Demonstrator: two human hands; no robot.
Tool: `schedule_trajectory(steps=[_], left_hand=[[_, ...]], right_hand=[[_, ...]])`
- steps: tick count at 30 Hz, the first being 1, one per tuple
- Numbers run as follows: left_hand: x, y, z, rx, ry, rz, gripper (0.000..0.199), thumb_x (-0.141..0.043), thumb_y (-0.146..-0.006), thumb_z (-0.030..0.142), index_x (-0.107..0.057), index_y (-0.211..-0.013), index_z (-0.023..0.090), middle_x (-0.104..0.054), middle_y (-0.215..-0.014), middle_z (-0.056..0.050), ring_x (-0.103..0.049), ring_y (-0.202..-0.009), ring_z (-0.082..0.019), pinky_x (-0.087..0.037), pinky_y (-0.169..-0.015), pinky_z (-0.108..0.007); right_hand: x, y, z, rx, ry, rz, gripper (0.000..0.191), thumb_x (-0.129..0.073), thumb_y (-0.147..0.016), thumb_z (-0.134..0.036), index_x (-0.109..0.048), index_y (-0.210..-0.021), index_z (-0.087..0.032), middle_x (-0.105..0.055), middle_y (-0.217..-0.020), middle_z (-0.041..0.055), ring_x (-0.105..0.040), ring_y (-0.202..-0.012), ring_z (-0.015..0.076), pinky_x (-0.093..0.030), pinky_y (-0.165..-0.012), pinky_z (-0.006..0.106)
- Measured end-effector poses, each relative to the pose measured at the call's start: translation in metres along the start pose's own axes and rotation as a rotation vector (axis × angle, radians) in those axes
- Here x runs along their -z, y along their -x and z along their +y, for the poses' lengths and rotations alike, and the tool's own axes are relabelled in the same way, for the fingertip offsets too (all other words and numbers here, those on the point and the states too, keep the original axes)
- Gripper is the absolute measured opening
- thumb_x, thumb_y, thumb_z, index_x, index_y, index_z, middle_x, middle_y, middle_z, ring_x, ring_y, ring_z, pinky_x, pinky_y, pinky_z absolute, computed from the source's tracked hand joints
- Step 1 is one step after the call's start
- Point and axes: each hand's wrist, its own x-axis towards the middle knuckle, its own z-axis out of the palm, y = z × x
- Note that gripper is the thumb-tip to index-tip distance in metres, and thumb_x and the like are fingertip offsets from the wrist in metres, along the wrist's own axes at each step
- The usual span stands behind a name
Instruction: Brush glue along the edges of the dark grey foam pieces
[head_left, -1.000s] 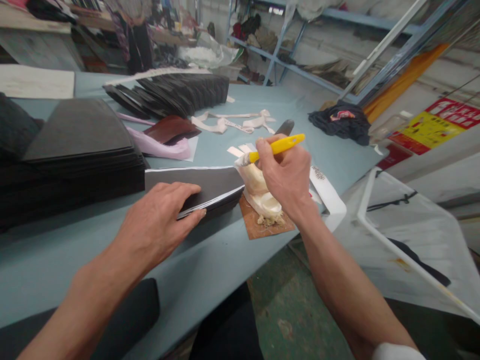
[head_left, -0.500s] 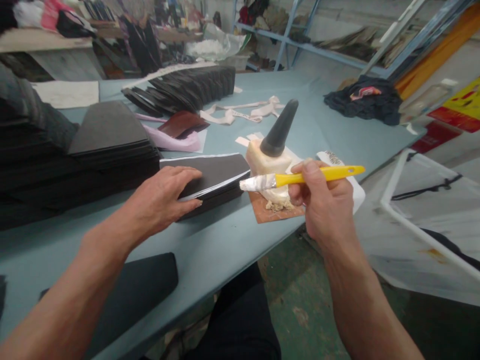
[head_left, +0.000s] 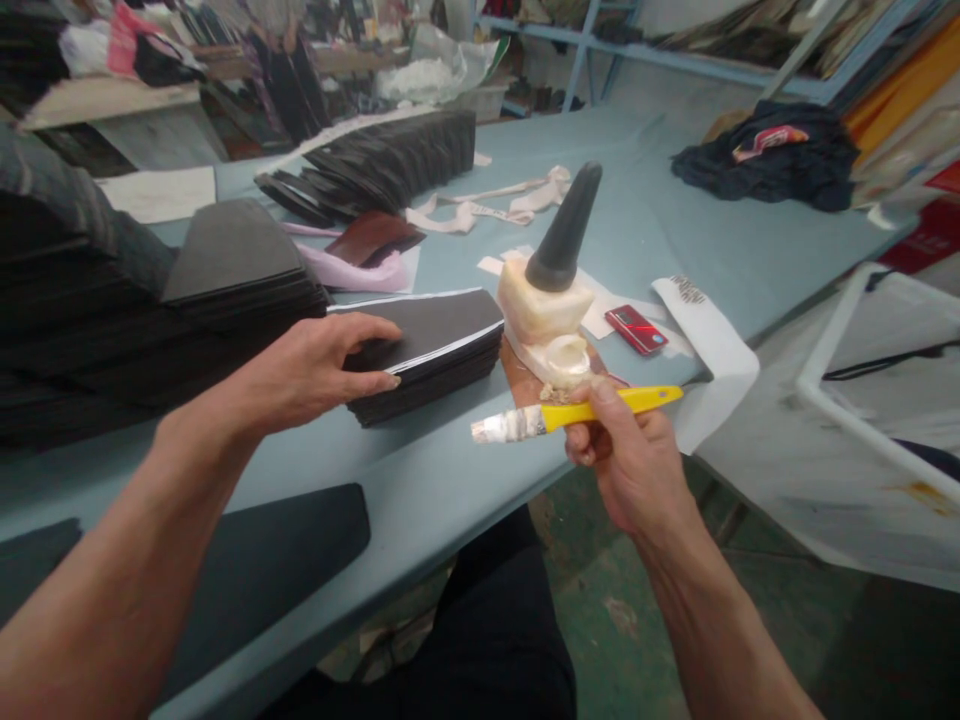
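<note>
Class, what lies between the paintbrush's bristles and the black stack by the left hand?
In the head view, only a bare stretch of blue tabletop shows between the paintbrush's bristles and the black stack.

Black sheets edged in white on a pale blue-green tabletop
A plain yellow brush handle (head_left: 651,398) is seen beside the black sheet stack (head_left: 439,335); bright red is shown by the small rectangular case (head_left: 636,330), pale lilac by the curved strip (head_left: 360,270).
</note>
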Motion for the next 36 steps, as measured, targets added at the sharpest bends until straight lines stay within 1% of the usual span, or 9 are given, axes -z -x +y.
schedule_trajectory(steps=[4,8,11,15,20,24,27,31,36], left_hand=[[0.004,0.001,0.002,0.035,0.054,-0.022,0.068,-0.066,-0.077,0.062,-0.070,-0.135,0.026,-0.076,-0.132,-0.005,-0.074,-0.113,-0.030,-0.056,-0.111,-0.042],[0.002,0.005,0.008,0.014,0.021,-0.010,0.065,-0.057,-0.083,0.054,-0.067,-0.140,0.024,-0.076,-0.134,-0.007,-0.074,-0.110,-0.030,-0.059,-0.105,-0.046],[-0.007,0.005,0.013,-0.028,-0.128,0.062,0.063,-0.048,-0.083,0.043,-0.066,-0.140,0.020,-0.076,-0.131,-0.012,-0.074,-0.110,-0.033,-0.058,-0.105,-0.051],[-0.021,0.002,0.020,-0.038,-0.284,0.162,0.049,-0.043,-0.086,0.034,-0.067,-0.126,0.019,-0.074,-0.126,-0.017,-0.069,-0.120,-0.037,-0.055,-0.107,-0.054],[-0.026,0.003,0.027,0.016,-0.318,0.224,0.027,-0.044,-0.087,0.027,-0.063,-0.106,0.022,-0.072,-0.114,-0.016,-0.068,-0.110,-0.035,-0.057,-0.094,-0.050],[-0.026,0.011,0.030,0.026,-0.299,0.411,0.017,-0.046,-0.090,0.025,-0.060,-0.099,0.025,-0.071,-0.117,-0.014,-0.067,-0.116,-0.034,-0.056,-0.099,-0.048],[-0.024,0.023,0.033,0.028,-0.269,0.544,0.010,-0.050,-0.091,0.024,-0.057,-0.097,0.027,-0.073,-0.124,-0.010,-0.067,-0.124,-0.032,-0.054,-0.107,-0.047],[-0.020,0.054,0.033,-0.014,-0.239,0.694,0.005,-0.052,-0.095,0.025,-0.054,-0.099,0.027,-0.075,-0.127,-0.007,-0.069,-0.121,-0.030,-0.055,-0.108,-0.051],[-0.023,0.111,0.011,-0.012,-0.209,0.779,0.015,-0.057,-0.095,0.030,-0.056,-0.109,0.035,-0.075,-0.132,-0.001,-0.070,-0.125,-0.032,-0.055,-0.110,-0.061]], right_hand=[[-0.001,0.008,0.007,-0.055,-0.036,-0.001,0.048,-0.082,-0.083,-0.066,-0.072,-0.081,-0.019,-0.057,-0.051,-0.0052,-0.047,-0.044,0.0078,-0.039,-0.043,0.019],[-0.003,0.012,0.008,-0.082,-0.033,0.024,0.050,-0.083,-0.080,-0.068,-0.072,-0.082,-0.019,-0.055,-0.049,-0.0057,-0.046,-0.043,0.0085,-0.038,-0.041,0.020],[-0.004,0.014,0.008,-0.076,-0.064,0.031,0.050,-0.083,-0.080,-0.069,-0.069,-0.081,-0.020,-0.054,-0.049,-0.0060,-0.046,-0.043,0.0090,-0.039,-0.040,0.020],[-0.003,0.020,0.007,-0.056,-0.120,0.002,0.045,-0.082,-0.084,-0.062,-0.064,-0.078,-0.022,-0.055,-0.052,-0.0063,-0.047,-0.045,0.0090,-0.041,-0.042,0.020],[-0.002,0.030,0.002,-0.029,-0.162,-0.024,0.040,-0.080,-0.087,-0.057,-0.062,-0.078,-0.022,-0.054,-0.052,-0.0071,-0.046,-0.043,0.0085,-0.042,-0.043,0.019],[-0.003,0.038,-0.003,0.080,-0.157,0.015,0.031,-0.073,-0.096,-0.055,-0.067,-0.088,-0.025,-0.056,-0.054,-0.0071,-0.048,-0.043,0.0098,-0.042,-0.042,0.019],[0.000,0.043,-0.004,0.212,-0.104,0.058,0.028,-0.066,-0.102,-0.055,-0.069,-0.095,-0.028,-0.060,-0.057,-0.0066,-0.051,-0.045,0.0102,-0.043,-0.044,0.019],[0.005,0.045,-0.001,0.342,0.050,0.130,0.023,-0.062,-0.106,-0.050,-0.069,-0.101,-0.029,-0.063,-0.059,-0.0059,-0.056,-0.048,0.0120,-0.042,-0.043,0.019],[0.001,0.035,-0.004,0.535,0.330,0.121,0.008,-0.066,-0.105,-0.035,-0.069,-0.100,-0.030,-0.074,-0.074,-0.0031,-0.061,-0.053,0.0129,-0.053,-0.053,0.026]])
